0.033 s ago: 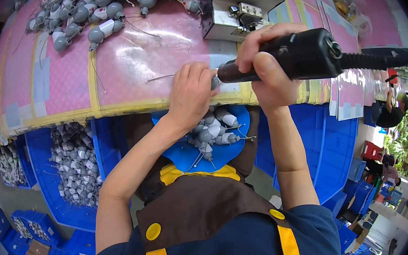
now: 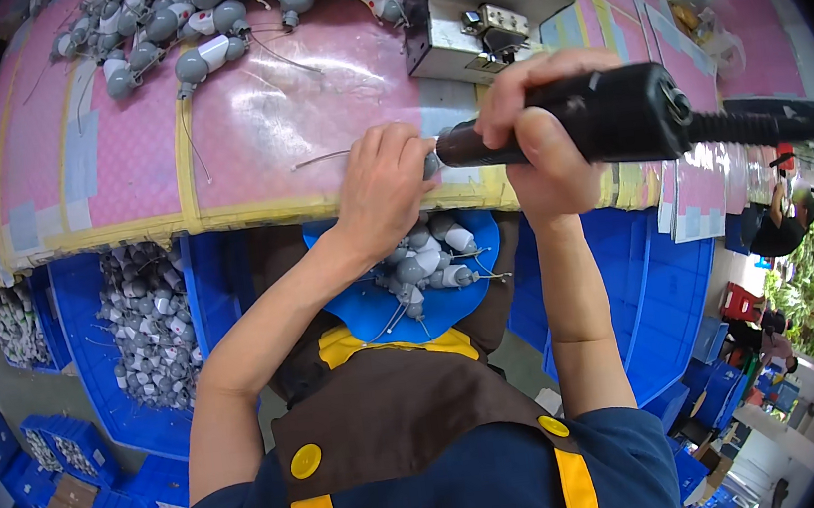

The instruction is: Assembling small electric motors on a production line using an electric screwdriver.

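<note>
My left hand (image 2: 382, 189) is closed at the table's near edge on a grey and white bulb-shaped part (image 2: 431, 165), mostly hidden by the fingers. A thin wire (image 2: 321, 158) sticks out leftward past that hand. Wrapped round a black electric screwdriver (image 2: 612, 115), my right hand (image 2: 551, 152) holds it nearly level, its tip against or very close to the part. Its thick cable (image 2: 744, 127) runs off right. Below my hands, similar parts (image 2: 418, 265) with wires lie on a blue round-edged holder (image 2: 348, 306) over my lap.
Many like parts (image 2: 200, 22) are heaped at the table's far left. A metal box with sockets (image 2: 464, 7) stands beyond my right hand. Blue bins flank me; the left bin (image 2: 90, 380) holds more parts (image 2: 149, 323). Other people (image 2: 780, 226) are far right.
The screwdriver and my right hand have shifted very slightly right and down. The metal box also sits a little farther right in the picture. My left hand keeps its hold.
</note>
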### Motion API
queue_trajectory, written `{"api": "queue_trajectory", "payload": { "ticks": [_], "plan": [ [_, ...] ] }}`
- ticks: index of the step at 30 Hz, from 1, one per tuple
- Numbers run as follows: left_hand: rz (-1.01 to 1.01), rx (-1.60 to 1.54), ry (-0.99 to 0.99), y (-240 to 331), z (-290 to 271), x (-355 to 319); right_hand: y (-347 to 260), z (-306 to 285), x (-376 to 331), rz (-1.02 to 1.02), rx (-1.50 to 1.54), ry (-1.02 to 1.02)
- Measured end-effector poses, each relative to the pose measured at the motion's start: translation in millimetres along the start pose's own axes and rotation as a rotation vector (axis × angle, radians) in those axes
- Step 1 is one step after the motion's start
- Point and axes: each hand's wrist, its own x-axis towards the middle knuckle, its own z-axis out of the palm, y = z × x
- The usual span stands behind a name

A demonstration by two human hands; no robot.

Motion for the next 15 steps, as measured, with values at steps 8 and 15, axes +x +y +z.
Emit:
{"api": "queue_trajectory", "payload": {
  "ticks": [8,15],
  "plan": [
    [-0.03,-0.054,-0.011,-2.1,1.2,-1.3,4.7,-8.3,2.0,0.015,0.136,-0.135],
    [-0.032,-0.091,-0.026,-4.2,2.2,-0.5,1.1,-8.2,1.8,0.08,0.202,-0.086]
  ]
}}
